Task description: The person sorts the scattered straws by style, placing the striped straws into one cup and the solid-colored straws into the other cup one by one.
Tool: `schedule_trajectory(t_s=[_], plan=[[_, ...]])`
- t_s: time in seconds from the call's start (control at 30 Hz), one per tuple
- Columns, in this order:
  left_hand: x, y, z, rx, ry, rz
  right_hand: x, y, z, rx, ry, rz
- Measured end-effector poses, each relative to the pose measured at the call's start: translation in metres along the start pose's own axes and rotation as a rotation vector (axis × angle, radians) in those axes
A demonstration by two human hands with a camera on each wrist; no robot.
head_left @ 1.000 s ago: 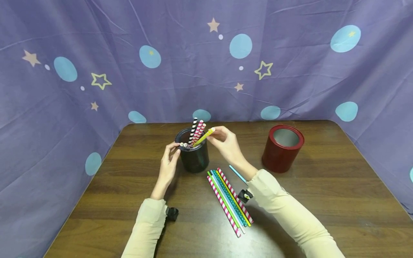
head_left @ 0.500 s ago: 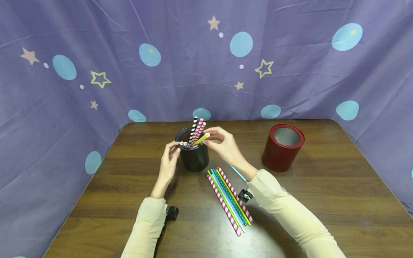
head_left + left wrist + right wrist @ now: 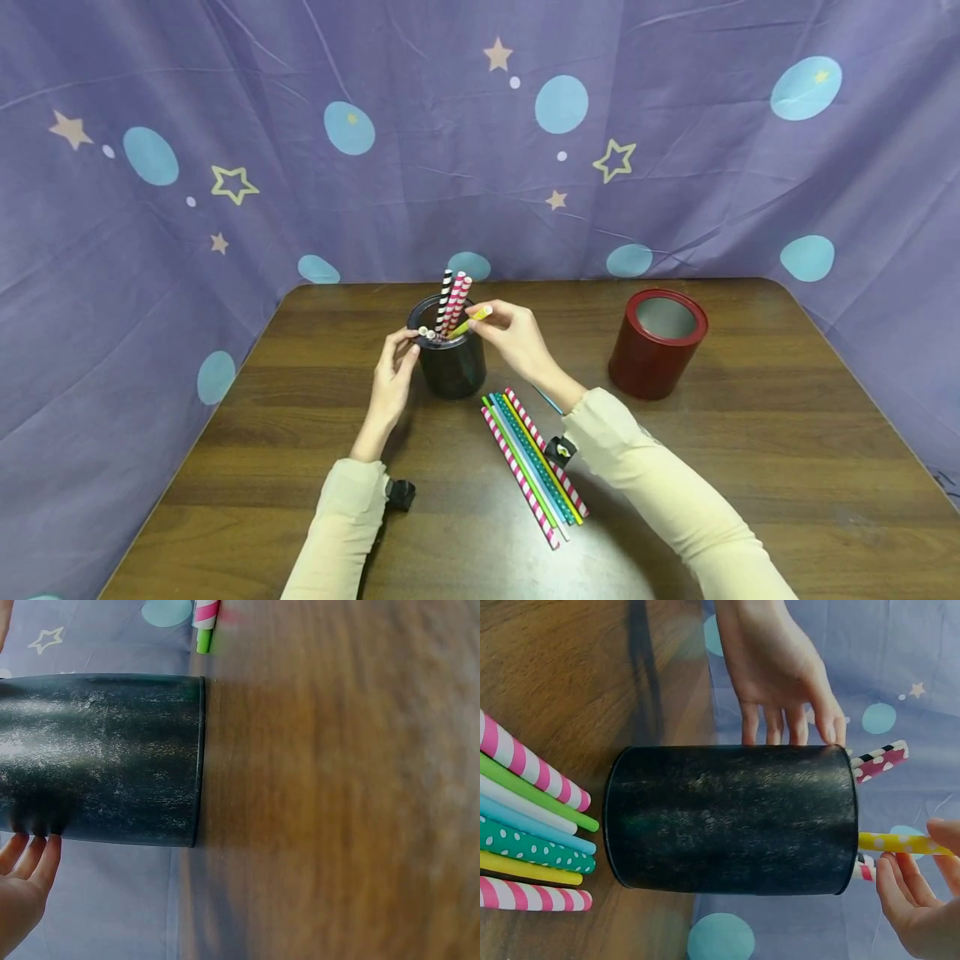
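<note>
A black can (image 3: 453, 371) holds several paper straws: one black-striped, two pink-striped (image 3: 455, 304), and others whose round ends peek over the left rim. My left hand (image 3: 392, 379) rests its fingertips against the can's left side, with the thumb close to the rim in the right wrist view. Three of its fingertips meet the can wall in the left wrist view. My right hand (image 3: 517, 337) pinches a yellow paper straw (image 3: 900, 843) with white dots between thumb and fingers. This straw slants into the can over its right rim, and its lower end is hidden inside.
On the wooden table (image 3: 300, 433), a row of straws (image 3: 528, 467) in pink stripes, green, pale blue, dotted teal and yellow lies in front of the can. A blue straw (image 3: 551, 400) is partly under the right forearm. A red can (image 3: 657, 358) stands to the right.
My right hand has lowered the yellow straw, so less of it sticks out of the can. The striped straws have tipped slightly left. My left hand has stayed at the can.
</note>
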State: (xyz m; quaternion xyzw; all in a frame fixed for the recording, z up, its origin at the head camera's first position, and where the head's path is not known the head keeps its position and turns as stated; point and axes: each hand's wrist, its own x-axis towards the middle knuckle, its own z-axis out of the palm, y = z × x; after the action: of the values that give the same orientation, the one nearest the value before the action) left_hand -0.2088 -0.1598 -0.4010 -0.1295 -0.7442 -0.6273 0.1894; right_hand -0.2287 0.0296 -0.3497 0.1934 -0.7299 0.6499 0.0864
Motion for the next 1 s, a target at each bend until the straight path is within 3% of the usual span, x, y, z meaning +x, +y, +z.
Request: schedule_trajectory(t_s=[0.3, 0.47, 1.0], plan=[[0.0, 0.0, 0.0, 0.001, -0.004, -0.008, -0.002, 0.01, -0.008, -0.053, 0.007, 0.029], [0.0, 0.0, 0.0, 0.001, -0.003, 0.004, -0.009, 0.017, -0.016, -0.082, -0.031, 0.07], [0.0, 0.001, 0.0, 0.003, -0.008, -0.01, -0.032, 0.049, -0.041, -0.267, -0.38, 0.151]])
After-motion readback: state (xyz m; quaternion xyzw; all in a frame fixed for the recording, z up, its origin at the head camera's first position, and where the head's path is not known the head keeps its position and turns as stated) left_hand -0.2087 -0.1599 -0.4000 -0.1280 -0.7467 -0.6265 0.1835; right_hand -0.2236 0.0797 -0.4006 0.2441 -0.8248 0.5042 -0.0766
